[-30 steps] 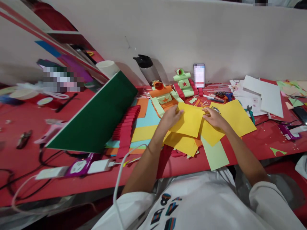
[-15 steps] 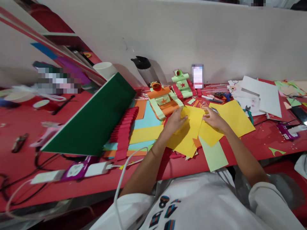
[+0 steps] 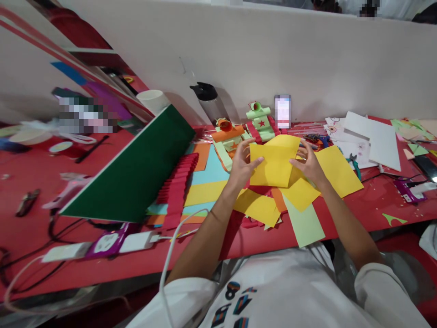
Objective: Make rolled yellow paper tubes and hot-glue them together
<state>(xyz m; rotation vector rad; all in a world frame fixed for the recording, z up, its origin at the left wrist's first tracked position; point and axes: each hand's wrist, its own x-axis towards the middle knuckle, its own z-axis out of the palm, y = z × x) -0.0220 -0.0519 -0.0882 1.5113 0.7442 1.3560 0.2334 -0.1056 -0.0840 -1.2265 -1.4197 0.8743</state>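
Holds up a yellow paper sheet (image 3: pixel 271 168) near the centre of the frame, with a second yellow layer behind its top edge. Pinches the left edge with the left hand (image 3: pixel 243 164), partly closed, thumb in front. Touches the right edge with the right hand (image 3: pixel 309 163), fingers half curled; cannot tell if gripping. Just below, a pale green paper strip (image 3: pixel 303 225); to the right, another yellow sheet (image 3: pixel 337 171). Toward upper centre, an orange-and-green paper figure (image 3: pixel 228 133) and an upright phone (image 3: pixel 282 111). Left of centre, a slanting dark green board (image 3: pixel 136 173).
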